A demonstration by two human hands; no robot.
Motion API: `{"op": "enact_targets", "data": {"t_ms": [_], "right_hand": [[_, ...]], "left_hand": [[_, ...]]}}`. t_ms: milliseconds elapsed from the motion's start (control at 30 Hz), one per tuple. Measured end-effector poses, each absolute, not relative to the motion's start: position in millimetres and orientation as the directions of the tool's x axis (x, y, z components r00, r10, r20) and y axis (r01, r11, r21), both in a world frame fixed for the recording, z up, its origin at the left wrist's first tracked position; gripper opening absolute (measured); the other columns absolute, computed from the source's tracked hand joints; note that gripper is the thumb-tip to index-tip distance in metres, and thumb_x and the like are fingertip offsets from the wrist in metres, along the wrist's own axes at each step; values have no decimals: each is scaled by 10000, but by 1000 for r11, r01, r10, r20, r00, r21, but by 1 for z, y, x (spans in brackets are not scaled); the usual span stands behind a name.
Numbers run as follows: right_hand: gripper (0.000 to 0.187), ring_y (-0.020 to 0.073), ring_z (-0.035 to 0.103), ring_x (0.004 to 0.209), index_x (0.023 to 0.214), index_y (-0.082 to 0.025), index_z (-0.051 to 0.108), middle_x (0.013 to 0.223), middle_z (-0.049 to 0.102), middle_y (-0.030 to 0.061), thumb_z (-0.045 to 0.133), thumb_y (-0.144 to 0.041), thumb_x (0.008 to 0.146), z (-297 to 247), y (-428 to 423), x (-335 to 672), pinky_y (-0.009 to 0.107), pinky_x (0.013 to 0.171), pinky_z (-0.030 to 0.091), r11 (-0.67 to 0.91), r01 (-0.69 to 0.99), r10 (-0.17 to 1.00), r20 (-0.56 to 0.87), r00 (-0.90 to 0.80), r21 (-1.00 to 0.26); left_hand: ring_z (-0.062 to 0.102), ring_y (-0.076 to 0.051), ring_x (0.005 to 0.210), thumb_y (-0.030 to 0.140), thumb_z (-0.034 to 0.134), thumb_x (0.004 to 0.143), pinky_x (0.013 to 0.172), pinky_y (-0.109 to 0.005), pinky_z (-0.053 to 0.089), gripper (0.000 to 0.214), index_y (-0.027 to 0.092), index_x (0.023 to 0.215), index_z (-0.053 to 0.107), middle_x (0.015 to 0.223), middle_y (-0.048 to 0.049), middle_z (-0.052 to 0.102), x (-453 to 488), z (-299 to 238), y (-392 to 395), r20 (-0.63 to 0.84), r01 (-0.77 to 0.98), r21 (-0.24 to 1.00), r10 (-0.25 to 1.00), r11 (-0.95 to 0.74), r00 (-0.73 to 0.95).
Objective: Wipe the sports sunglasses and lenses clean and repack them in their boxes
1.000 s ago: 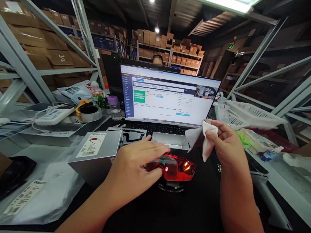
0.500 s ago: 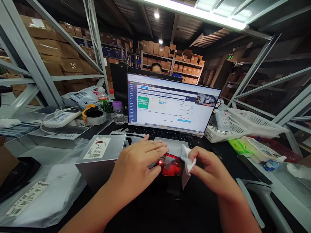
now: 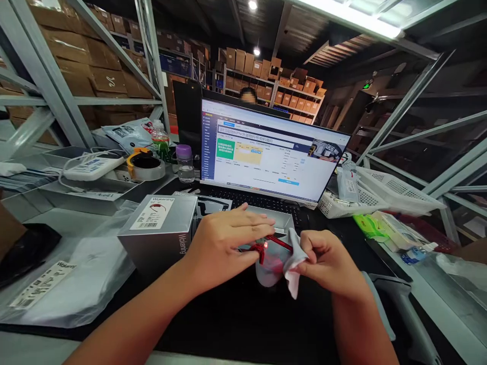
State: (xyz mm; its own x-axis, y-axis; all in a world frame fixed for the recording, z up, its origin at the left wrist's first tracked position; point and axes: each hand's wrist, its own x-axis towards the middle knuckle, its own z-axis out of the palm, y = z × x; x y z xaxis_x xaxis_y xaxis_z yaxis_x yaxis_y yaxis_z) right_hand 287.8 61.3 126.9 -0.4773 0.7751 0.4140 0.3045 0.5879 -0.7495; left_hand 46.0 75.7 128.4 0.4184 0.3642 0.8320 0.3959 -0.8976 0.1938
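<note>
My left hand is closed on a pair of red-framed glasses, thumb below and fingers above. One lens hangs toward me, and the far side of the frame is hidden behind the hand. In my right hand a pale grey-white cloth is pinched between thumb and fingers, against the right end of the glasses. Left of the hands stands a silver box with a white label that pictures red glasses. An open silver tray or box part lies just behind the glasses.
A monitor and keyboard stand behind my hands. White baskets are at the right, near a grey handheld scanner. A plastic bag lies at the left, and a purple-capped bottle stands beside the monitor.
The glasses have turned, so the lens looks clear grey instead of mirrored red. The cloth has shifted with my right hand along the frame. The camera view has tilted slightly.
</note>
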Motion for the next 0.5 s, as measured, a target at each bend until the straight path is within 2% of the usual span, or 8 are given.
{"op": "enact_targets", "data": {"t_ms": [100,200,300,367,500], "right_hand": [[557,70,276,482,543,-204,286,507,343,-78,763,-325,803,126,64,292,234,473,219,645,321,718,406,-566,-693],[543,69,269,477,549,-206,270,503,325,-83,750,-256,797,117,57,269,234,473,218,643,470,764,469,-443,-605],[478,76,277,488,578,-211,267,518,317,-80,681,-199,819,108,52,248,234,485,223,628,574,761,566,-316,-524],[456,84,305,515,609,-216,289,553,355,-75,691,-226,824,110,53,250,227,493,243,626,534,778,509,-369,-569],[529,83,300,520,613,-221,290,565,368,-79,780,-309,794,124,58,284,222,474,243,620,337,720,343,-603,-709]], "left_hand": [[748,-183,986,37,589,747,1067,-412,525,365,225,1015,752,1078,-20,779,46,127,76,808,388,230,398,-892,435],[747,-179,989,14,569,765,1069,-426,524,361,207,1017,741,1079,-23,780,53,118,78,806,412,128,337,-902,486],[739,-191,1020,-8,555,770,1066,-452,523,397,192,1070,723,1109,-36,772,57,112,80,810,433,19,268,-901,522],[734,-202,1040,17,578,773,1059,-448,527,389,208,1076,730,1116,-38,770,54,113,80,799,428,68,306,-901,517],[743,-204,1013,32,595,720,1042,-385,541,407,248,1019,766,1065,-2,782,41,126,78,770,346,303,442,-888,461]]}}
